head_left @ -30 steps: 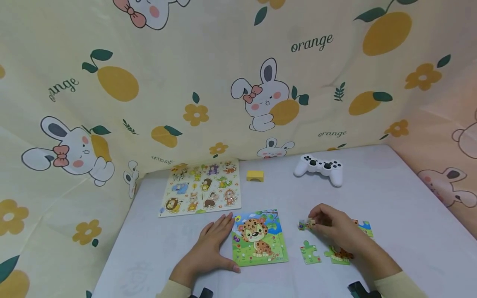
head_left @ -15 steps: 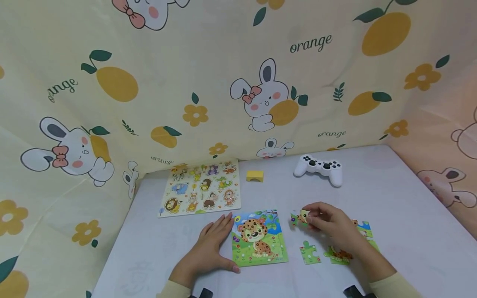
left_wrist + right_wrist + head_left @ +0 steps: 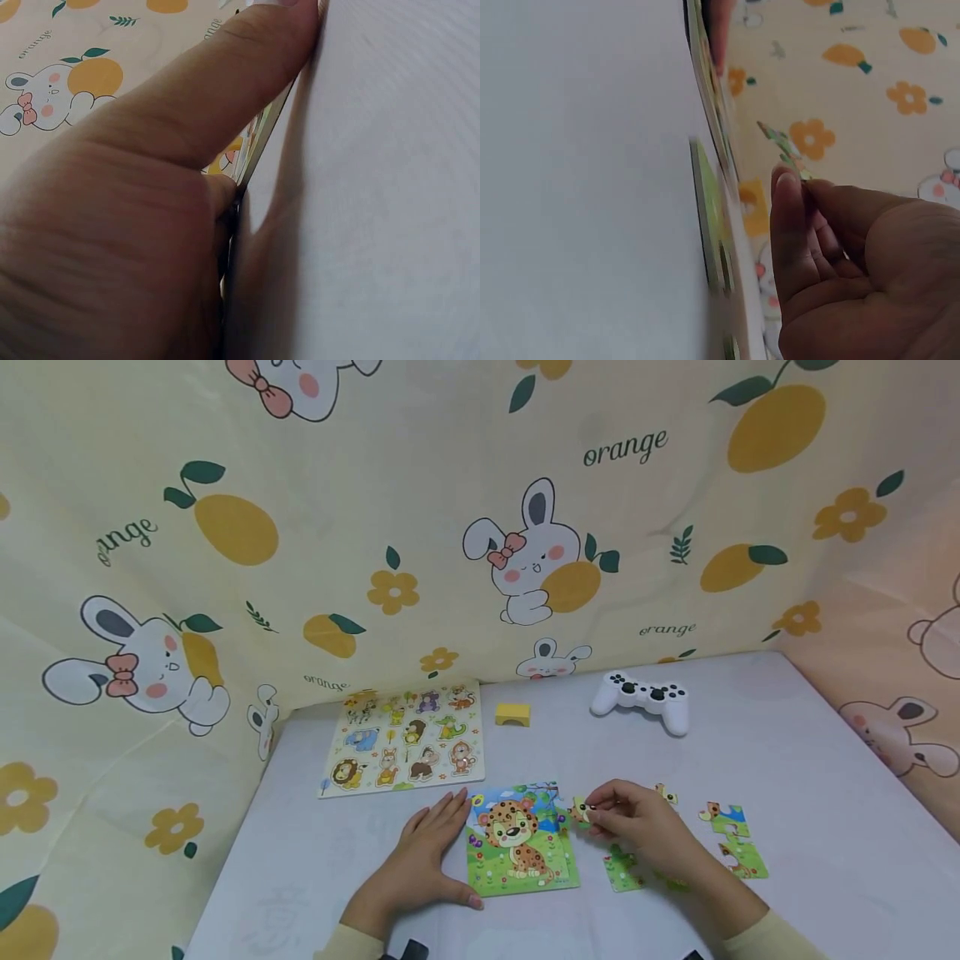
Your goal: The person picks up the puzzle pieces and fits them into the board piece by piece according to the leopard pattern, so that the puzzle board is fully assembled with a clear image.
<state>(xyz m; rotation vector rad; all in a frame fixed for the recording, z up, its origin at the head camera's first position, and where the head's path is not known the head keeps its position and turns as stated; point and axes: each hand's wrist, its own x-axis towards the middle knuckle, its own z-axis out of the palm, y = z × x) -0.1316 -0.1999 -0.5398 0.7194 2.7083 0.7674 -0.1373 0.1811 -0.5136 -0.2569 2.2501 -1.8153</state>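
A square leopard puzzle board [image 3: 517, 843] lies on the table in the head view. My left hand [image 3: 420, 860] rests along its left side, fingers extended and thumb at the lower left corner. Just past the board's upper right edge, my right hand [image 3: 637, 822] pinches a jigsaw piece [image 3: 579, 811] between thumb and fingertips. The right wrist view shows that piece [image 3: 784, 146] held up off the table. Below the hand lies a green jigsaw piece [image 3: 621, 872], and the right forearm partly covers another piece.
More jigsaw pieces [image 3: 727, 820] lie to the right of the right hand. Behind are an animal puzzle board [image 3: 405, 739], a yellow block with an arch [image 3: 513, 715] and a white game controller [image 3: 643, 700]. A patterned cloth [image 3: 450, 527] hangs behind the table.
My right hand has carried the pinched jigsaw piece left to the board's edge, uncovering pieces on the right. The left hand stays at the board.
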